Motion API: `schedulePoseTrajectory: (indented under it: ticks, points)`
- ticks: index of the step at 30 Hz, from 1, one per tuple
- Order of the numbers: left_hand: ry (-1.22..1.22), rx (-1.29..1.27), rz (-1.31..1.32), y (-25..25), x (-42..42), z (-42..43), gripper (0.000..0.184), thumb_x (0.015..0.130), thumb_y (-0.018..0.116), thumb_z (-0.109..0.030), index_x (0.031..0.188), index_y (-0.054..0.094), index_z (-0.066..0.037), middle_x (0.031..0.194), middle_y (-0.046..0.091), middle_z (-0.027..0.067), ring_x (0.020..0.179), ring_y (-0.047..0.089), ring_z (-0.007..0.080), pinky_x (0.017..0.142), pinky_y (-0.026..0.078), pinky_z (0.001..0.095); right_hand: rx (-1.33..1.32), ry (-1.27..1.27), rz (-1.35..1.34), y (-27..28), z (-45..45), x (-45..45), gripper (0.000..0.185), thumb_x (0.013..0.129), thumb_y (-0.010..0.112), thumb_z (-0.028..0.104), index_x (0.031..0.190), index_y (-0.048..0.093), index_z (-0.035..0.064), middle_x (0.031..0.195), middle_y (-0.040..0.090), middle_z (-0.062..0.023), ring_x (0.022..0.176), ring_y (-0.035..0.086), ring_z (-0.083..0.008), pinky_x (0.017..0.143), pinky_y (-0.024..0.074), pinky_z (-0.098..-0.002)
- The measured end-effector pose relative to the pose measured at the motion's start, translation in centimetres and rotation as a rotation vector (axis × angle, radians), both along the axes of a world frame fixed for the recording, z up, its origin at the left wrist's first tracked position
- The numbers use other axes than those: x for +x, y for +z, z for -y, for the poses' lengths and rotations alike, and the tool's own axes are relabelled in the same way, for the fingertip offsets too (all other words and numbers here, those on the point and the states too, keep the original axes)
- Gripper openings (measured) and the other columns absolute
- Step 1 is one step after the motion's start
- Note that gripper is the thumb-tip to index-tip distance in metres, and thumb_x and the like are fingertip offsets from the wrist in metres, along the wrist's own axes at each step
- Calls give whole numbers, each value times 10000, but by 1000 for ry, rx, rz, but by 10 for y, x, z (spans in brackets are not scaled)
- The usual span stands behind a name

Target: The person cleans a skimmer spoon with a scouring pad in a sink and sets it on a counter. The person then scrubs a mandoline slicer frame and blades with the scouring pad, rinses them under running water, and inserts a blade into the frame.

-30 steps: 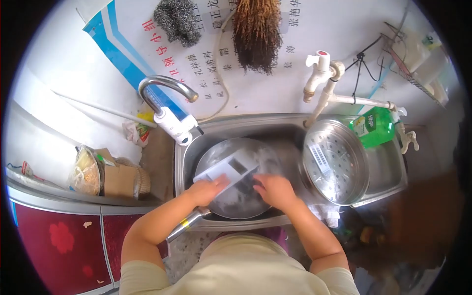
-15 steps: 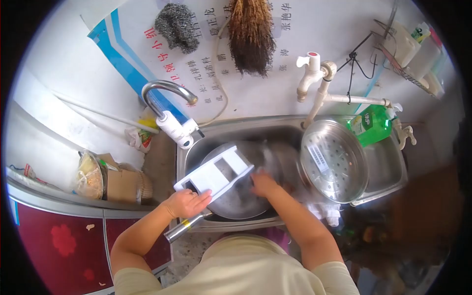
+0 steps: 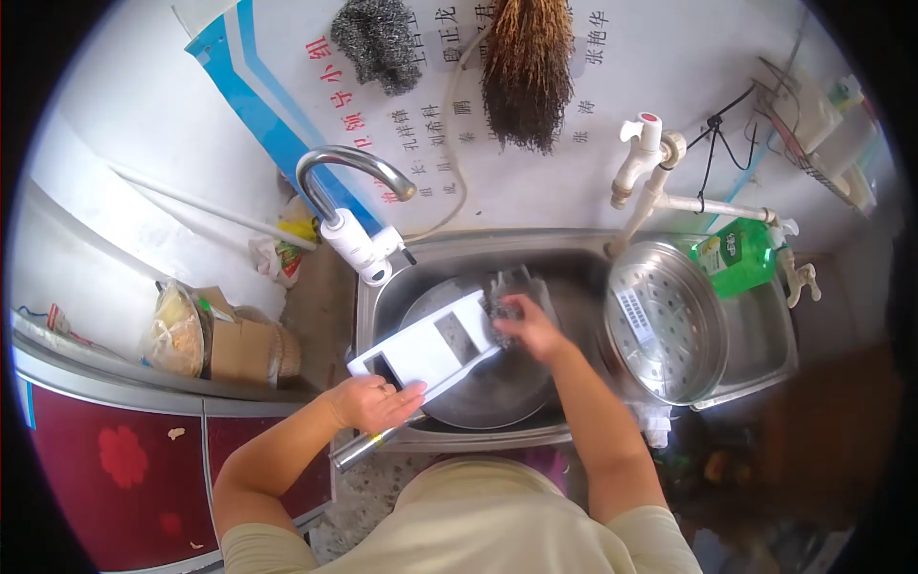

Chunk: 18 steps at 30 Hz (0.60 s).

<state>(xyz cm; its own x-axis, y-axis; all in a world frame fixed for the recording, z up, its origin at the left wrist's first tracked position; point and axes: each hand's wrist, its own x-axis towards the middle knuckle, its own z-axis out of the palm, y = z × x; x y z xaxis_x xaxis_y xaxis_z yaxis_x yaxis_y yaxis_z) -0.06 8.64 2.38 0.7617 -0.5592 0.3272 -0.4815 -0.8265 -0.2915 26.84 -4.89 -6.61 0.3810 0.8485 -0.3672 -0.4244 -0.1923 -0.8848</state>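
Observation:
My left hand (image 3: 378, 402) is closed on the near end of a white vegetable slicer (image 3: 416, 356), a flat board with rectangular openings, held tilted over the sink. Against the slicer's far end, my right hand (image 3: 534, 327) grips a dark grey steel wool scrubber (image 3: 504, 304), partly blurred. Beneath both hands a wide metal pan (image 3: 497, 407) rests in the sink basin (image 3: 580, 277). Its metal handle (image 3: 356, 452) sticks out over the front rim, below my left hand.
A curved faucet (image 3: 359, 163) stands at the sink's back left. To the right are a perforated steel steamer (image 3: 674, 330) and a green detergent bottle (image 3: 741, 256). Another steel wool pad (image 3: 378, 43) and a brush (image 3: 526, 77) hang on the wall. A cardboard box (image 3: 239, 352) sits left.
My right hand has moved up and away from me along the slicer's far end with the scrubber, which now shows more. The slicer stays in my left hand; the whole view has shifted slightly.

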Motion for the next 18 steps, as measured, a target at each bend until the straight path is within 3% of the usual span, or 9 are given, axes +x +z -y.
schedulePoseTrajectory:
  ticks: [2,3,6,7,10,11,14,15,18]
  points:
    - [-20,-7,-14,-5,4,0,196,701,558,-108,883,609,-59,1083,591,102,473,405,68,444,313,187,72,40,151,-21,-5,-8,453,745,654,75,1140,453,-17,924,581,-103,788,576,-172,690,478,-283]
    - [-29,0,-21,-8,5,-1,201,708,560,-113,896,607,-61,1090,589,96,470,408,67,441,312,185,-68,36,178,6,-1,-12,486,741,674,119,1129,448,-68,946,579,-119,812,573,-167,703,472,-274]
    - [35,34,-195,-11,7,1,245,739,560,-163,958,591,-58,1159,544,75,557,471,87,513,362,197,-193,-213,315,-13,-8,-19,488,736,683,138,1098,459,-99,953,584,-146,816,571,-175,725,462,-278]
    - [70,49,-280,-11,8,2,268,750,559,-185,983,585,-56,1191,523,68,602,502,97,550,387,204,-211,-347,386,-29,-13,-20,485,741,681,197,1067,483,-101,948,596,-186,844,583,-220,759,446,-307]
    - [200,-75,-547,-1,22,1,453,710,630,-298,1061,538,-28,1282,422,84,904,523,161,760,415,304,-286,-513,562,-34,-17,-13,475,750,664,251,1035,506,-95,942,596,-221,890,581,-295,784,432,-338]
    - [273,-230,-705,12,24,-2,535,698,643,-310,1126,498,-24,1307,388,69,1101,414,211,897,330,358,-258,-613,568,-28,-16,-14,456,748,658,286,995,532,-77,938,587,-241,908,565,-348,787,427,-351]
    - [324,-305,-574,26,36,-13,613,699,641,-310,1193,430,-14,1295,397,85,1134,388,269,915,319,380,-204,-600,642,-41,-18,-4,412,752,656,290,951,541,-52,874,595,-234,840,573,-367,737,440,-361]
    - [373,-337,-458,26,44,-15,575,723,619,-307,1197,433,-41,1287,400,107,1150,362,329,928,305,408,-194,-596,703,-31,-18,-8,392,754,655,286,934,539,-43,846,596,-227,812,576,-366,718,442,-365]
    - [673,-442,-187,7,83,-13,569,726,624,-387,1181,480,-77,1248,427,159,1063,437,321,865,363,394,-108,-593,834,1,-20,-28,341,759,654,272,886,531,-20,776,598,-205,742,583,-362,668,447,-376]
